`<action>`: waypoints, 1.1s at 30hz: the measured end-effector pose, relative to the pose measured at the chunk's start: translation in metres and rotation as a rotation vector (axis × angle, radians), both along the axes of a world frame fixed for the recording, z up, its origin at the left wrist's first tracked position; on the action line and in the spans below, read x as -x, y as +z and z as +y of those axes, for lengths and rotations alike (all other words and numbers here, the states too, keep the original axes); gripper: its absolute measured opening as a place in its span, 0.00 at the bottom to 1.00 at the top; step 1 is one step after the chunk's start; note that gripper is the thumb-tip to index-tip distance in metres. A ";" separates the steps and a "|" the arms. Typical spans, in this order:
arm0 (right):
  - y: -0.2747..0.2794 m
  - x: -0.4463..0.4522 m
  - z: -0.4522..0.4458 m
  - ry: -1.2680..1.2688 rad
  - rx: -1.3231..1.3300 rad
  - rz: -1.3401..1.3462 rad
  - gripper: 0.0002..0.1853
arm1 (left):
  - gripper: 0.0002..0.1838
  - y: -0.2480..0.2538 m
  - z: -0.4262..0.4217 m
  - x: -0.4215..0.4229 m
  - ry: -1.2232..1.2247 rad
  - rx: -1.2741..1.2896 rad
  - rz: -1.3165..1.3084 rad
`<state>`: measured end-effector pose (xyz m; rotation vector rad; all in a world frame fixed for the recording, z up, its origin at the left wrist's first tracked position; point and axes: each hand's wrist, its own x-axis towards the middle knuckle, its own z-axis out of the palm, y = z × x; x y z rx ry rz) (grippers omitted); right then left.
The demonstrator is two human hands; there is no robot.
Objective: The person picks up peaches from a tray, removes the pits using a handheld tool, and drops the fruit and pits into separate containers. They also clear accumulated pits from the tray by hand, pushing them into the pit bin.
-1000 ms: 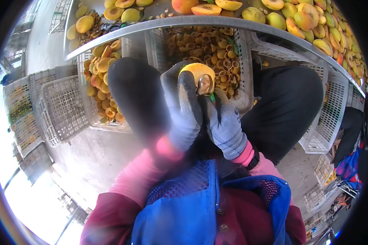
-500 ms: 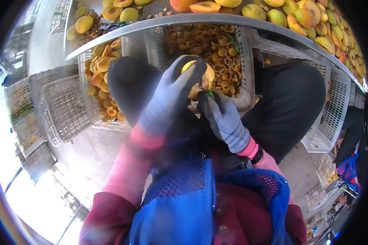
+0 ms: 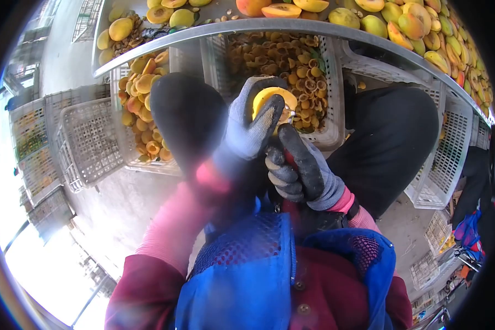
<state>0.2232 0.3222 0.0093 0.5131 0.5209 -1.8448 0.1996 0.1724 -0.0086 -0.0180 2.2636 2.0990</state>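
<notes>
My left hand [image 3: 254, 122], in a grey glove with dark fingers, is closed around a yellow peach half [image 3: 278, 97], its cut side turned toward my right hand. Below and to the right, my right hand [image 3: 305, 171], gloved alike, grips a small hand tool. The tool's thin metal tip [image 3: 291, 114] is at the peach's cut face, and a bit of red handle shows between the fingers; the rest is hidden. Under both hands stands a white crate [image 3: 331, 104] of small hollow peach pieces.
A metal-edged table [image 3: 258, 25] with whole and halved peaches crosses in front. Left of my knee is a crate of peach halves [image 3: 144, 88]. Stacked plastic crates [image 3: 91, 137] stand farther left, others [image 3: 445, 148] at the right. Another person's leg [image 3: 474, 176] shows at far right.
The left hand has turned the peach so more of its yellow rim shows. My right hand has shifted slightly down and right, its fingers now curled with the thumb side raised.
</notes>
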 end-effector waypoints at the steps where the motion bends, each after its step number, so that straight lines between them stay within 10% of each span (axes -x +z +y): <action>1: 0.001 0.001 0.000 0.016 -0.064 0.037 0.25 | 0.15 0.001 -0.002 0.000 -0.019 0.056 -0.006; 6: 0.006 0.003 -0.002 0.037 -0.277 0.217 0.20 | 0.13 0.019 -0.019 0.013 -0.180 -0.248 -0.437; 17: -0.015 -0.006 0.004 -0.031 0.271 -0.159 0.21 | 0.11 0.000 0.004 0.002 0.025 0.121 0.046; 21: -0.005 0.001 0.004 0.071 -0.106 0.010 0.22 | 0.09 -0.021 0.001 0.001 0.003 -0.044 -0.045; 33: -0.018 0.000 0.006 -0.017 0.405 -0.215 0.23 | 0.12 -0.011 0.003 0.005 -0.032 -0.295 -0.245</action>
